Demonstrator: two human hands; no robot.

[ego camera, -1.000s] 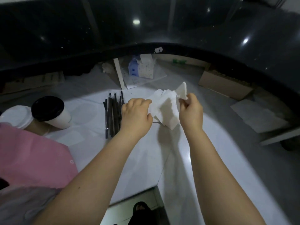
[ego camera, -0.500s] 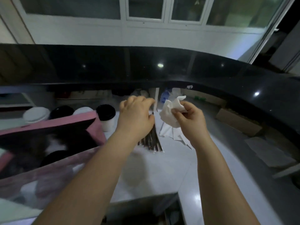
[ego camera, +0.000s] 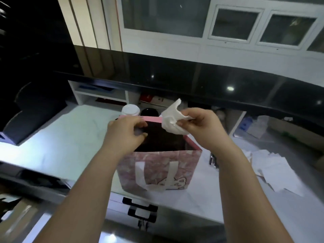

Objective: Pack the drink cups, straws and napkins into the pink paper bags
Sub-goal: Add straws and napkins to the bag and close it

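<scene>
Pink bag (ego camera: 157,165), one napkin (ego camera: 171,120), two cups (ego camera: 130,110)

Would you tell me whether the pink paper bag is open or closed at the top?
Open: the pink paper bag stands upright with its mouth spread wide, its dark interior showing; contents cannot be told.

No lettering is legible, not even on the pink paper bag (ego camera: 190,163).
</scene>
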